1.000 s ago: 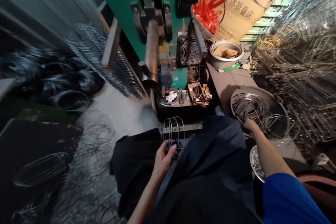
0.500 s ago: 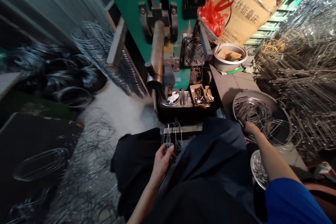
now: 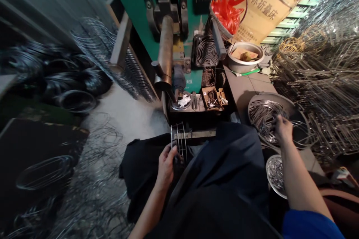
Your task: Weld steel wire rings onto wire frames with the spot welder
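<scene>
Over the dark apron on the lap, the left hand (image 3: 166,164) is curled tight around a small wire frame (image 3: 179,142), holding it upright. The right hand (image 3: 283,129) reaches into the round basin (image 3: 300,114), fingers pinching loose wire pieces (image 3: 262,114).

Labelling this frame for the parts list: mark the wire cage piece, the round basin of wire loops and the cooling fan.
wire cage piece (image 3: 179,142), head view, on its upright wires above the left hand.
round basin (image 3: 291,104), head view, on its bare far rim.
cooling fan (image 3: 205,51), head view, on the grille's centre.
</scene>
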Available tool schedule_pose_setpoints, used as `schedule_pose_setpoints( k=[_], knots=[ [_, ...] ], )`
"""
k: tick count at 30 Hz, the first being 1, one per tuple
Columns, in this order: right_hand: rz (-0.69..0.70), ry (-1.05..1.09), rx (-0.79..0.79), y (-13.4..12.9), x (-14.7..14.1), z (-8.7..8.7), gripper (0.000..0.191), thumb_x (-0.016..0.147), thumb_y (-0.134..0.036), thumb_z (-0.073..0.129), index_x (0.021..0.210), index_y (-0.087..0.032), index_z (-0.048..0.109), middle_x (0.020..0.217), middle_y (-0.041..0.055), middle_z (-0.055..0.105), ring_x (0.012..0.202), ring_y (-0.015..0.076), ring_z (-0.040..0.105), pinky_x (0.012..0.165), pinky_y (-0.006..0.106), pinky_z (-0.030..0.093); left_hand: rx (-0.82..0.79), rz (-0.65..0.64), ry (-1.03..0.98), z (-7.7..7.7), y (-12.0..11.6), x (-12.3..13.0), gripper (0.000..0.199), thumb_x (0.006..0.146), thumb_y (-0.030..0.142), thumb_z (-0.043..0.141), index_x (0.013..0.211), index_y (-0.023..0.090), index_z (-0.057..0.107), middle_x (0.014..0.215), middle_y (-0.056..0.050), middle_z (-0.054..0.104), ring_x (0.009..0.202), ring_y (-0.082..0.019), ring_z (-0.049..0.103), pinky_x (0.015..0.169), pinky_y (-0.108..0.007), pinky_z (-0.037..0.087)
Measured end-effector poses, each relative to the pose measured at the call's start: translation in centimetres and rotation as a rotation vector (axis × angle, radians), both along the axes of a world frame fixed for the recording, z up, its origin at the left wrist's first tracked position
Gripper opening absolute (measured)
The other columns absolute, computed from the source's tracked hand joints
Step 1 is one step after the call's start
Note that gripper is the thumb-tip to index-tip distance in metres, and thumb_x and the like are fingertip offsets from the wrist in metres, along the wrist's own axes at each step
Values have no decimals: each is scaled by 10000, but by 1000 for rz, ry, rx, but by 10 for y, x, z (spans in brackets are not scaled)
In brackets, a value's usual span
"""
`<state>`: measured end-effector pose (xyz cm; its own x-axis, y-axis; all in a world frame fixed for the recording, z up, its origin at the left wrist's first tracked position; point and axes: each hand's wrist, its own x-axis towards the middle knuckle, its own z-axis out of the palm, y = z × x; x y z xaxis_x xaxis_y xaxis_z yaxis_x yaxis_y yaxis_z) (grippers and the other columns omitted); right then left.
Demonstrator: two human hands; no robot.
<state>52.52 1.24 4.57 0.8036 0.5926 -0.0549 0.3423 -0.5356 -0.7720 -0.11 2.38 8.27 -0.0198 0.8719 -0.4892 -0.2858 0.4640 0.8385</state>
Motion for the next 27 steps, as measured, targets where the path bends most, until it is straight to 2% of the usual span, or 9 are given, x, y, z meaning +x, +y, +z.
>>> schedule_pose_setpoints(
  k=[2, 4, 6, 9, 11, 13, 17, 22, 27],
  knots=[
    [-76, 95, 147, 2, -7, 30, 358, 853, -455, 473, 986, -157, 619, 609, 18, 576, 453, 155, 487, 434, 284, 402, 47, 26, -1, 5, 7, -2, 575, 753, 462, 799, 1188, 127, 627, 582, 37, 595, 478, -112, 542, 480, -204, 475],
    [-74, 175, 234, 0, -16, 67, 285, 762, -410, 621, 910, -168, 643, 575, -13, 544, 414, 120, 427, 400, 255, 341, 97, 53, -8, 9, 14, -7, 577, 752, 442, 804, 1205, 130, 630, 616, 35, 604, 495, -105, 543, 484, -197, 480],
    [-26, 197, 321, -3, -30, 107, 252, 682, -340, 719, 858, -162, 689, 568, -17, 546, 404, 98, 408, 392, 234, 307, 133, 82, -17, 10, 20, -12, 575, 739, 422, 819, 1205, 138, 637, 663, 31, 614, 514, -99, 546, 483, -192, 482],
    [108, 88, 388, -8, -62, 161, 221, 716, -313, 726, 880, -168, 750, 615, 2, 577, 453, 89, 461, 430, 217, 332, 168, 109, -26, 13, 29, -18, 562, 717, 406, 836, 1183, 148, 655, 689, 34, 603, 526, -92, 542, 475, -185, 478],
    [192, 94, 449, -4, -86, 185, 203, 741, -306, 725, 900, -187, 765, 670, 17, 598, 531, 97, 518, 488, 218, 389, 191, 115, -30, 16, 34, -20, 572, 703, 403, 847, 1180, 148, 660, 685, 37, 591, 524, -90, 535, 473, -185, 480],
    [297, 191, 488, 7, -110, 195, 202, 723, -301, 753, 895, -196, 765, 731, 33, 624, 617, 117, 558, 548, 229, 443, 214, 117, -31, 21, 39, -21, 590, 694, 404, 855, 1185, 141, 660, 695, 34, 590, 524, -89, 528, 468, -189, 483],
    [454, 404, 454, 43, -154, 181, 262, 714, -375, 807, 865, -169, 747, 732, 33, 627, 648, 126, 543, 553, 213, 447, 255, 112, -34, 33, 46, -21, 617, 695, 409, 859, 1211, 138, 656, 720, 30, 593, 525, -83, 526, 470, -192, 488],
    [474, 487, 463, 75, -208, 135, 434, 743, -569, 789, 648, -178, 628, 613, -5, 503, 584, 115, 440, 516, 212, 371, 298, 136, -40, 43, 48, -19, 637, 736, 421, 838, 1268, 138, 633, 699, 29, 587, 532, -91, 538, 486, -196, 494],
    [593, 379, 487, 87, -249, 91, 590, 773, -557, 782, 521, -189, 396, 565, -46, 315, 574, 95, 282, 553, 244, 268, 303, 144, -77, 45, 51, -17, 695, 723, 445, 850, 1290, 115, 624, 633, 42, 562, 488, -89, 498, 452, -202, 482]
  ],
)
